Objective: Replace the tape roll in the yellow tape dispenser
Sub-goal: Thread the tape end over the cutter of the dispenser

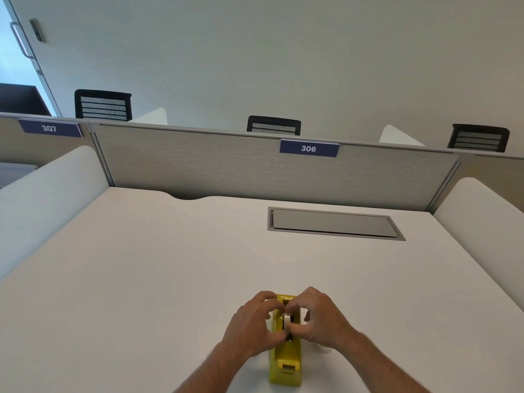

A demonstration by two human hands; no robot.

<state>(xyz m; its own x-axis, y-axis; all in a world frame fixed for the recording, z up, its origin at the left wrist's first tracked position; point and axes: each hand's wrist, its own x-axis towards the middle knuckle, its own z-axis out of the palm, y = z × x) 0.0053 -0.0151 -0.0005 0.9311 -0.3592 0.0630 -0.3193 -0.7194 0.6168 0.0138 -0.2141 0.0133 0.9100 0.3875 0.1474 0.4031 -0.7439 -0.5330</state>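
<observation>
The yellow tape dispenser (285, 361) lies lengthwise on the white desk (141, 265) near its front edge, cutter end toward me. A pale tape roll (288, 318) sits in the dispenser's well. My left hand (252, 321) pinches the roll from the left and my right hand (320, 319) pinches it from the right, fingertips meeting over the well. A small white object (323, 349) peeks out under my right wrist; I cannot tell what it is.
A grey cable hatch (334, 224) is set into the desk at the back right. A grey partition (226, 163) labelled 306 closes the far side, with white side dividers (48, 199) left and right. Black chairs (103, 104) stand beyond.
</observation>
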